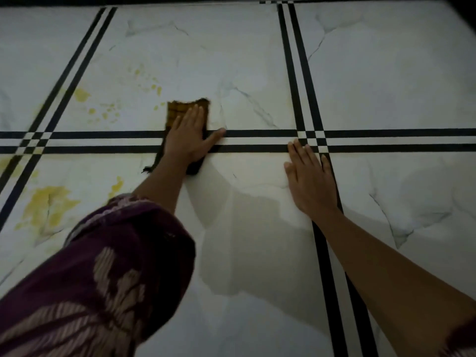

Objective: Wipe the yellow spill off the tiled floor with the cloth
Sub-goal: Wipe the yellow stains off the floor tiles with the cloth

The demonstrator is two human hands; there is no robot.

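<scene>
The left hand (189, 136) is laid flat, fingers together and thumb spread, pressing a brown checked cloth (177, 112) with frayed edges onto the glossy white marbled floor (257, 60), across its black stripes. The right hand (309, 176) is spread open, palm down on bare tile. Yellow spill (49, 204) is smeared in blotches and droplets left of the cloth.
</scene>
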